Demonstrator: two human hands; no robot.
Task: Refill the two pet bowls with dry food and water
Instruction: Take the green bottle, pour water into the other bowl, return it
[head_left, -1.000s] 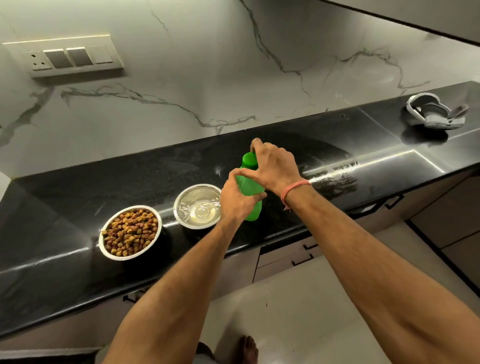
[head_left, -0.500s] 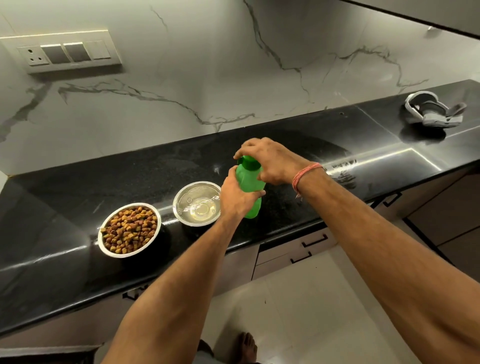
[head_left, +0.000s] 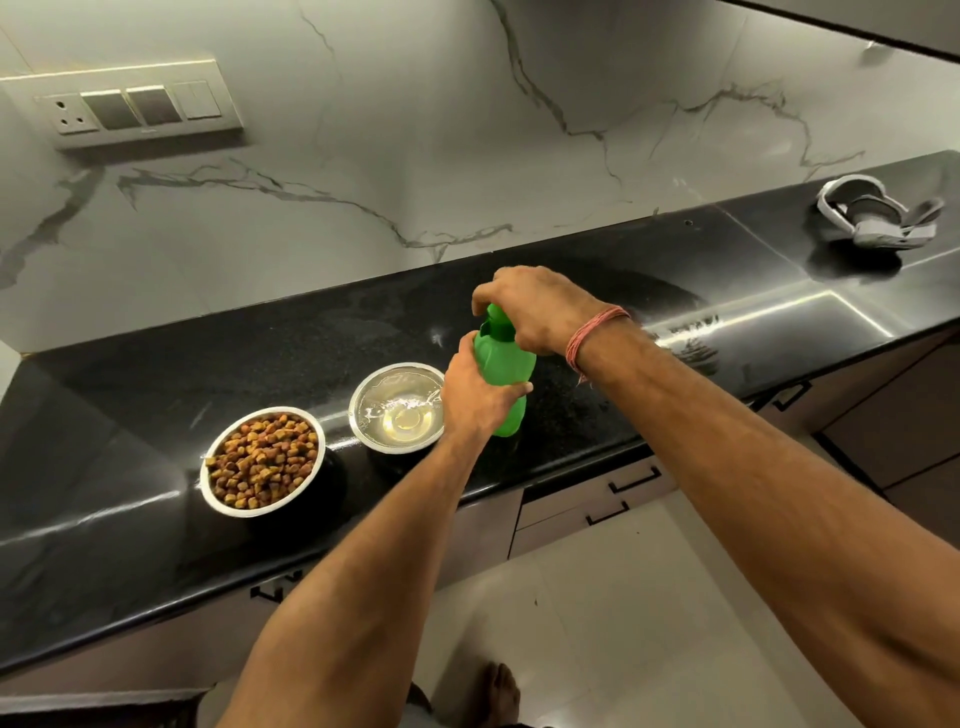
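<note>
Upright on the black counter (head_left: 156, 519) stands a green bottle (head_left: 506, 364), its long axis running straight up from the counter, with the cap (head_left: 496, 325) pointing up. Both hands are clamped on it: the left hand (head_left: 475, 395) wraps around the body from the near side, and the right hand (head_left: 535, 306) curls its fingers over the cap from above. A red thread band (head_left: 592, 335) circles the right wrist. Just to the left of the bottle sits a steel bowl of water (head_left: 397, 410), partly hidden by the left hand. Beside that, further left, a second steel bowl (head_left: 262, 462) is full of brown dry food (head_left: 260, 457). Both bowls stand near the counter's front edge. Well apart, at the far right end of the counter, lies a grey strap device (head_left: 878, 213). A switch panel (head_left: 124, 106) is set in the marble wall (head_left: 467, 156).
</note>
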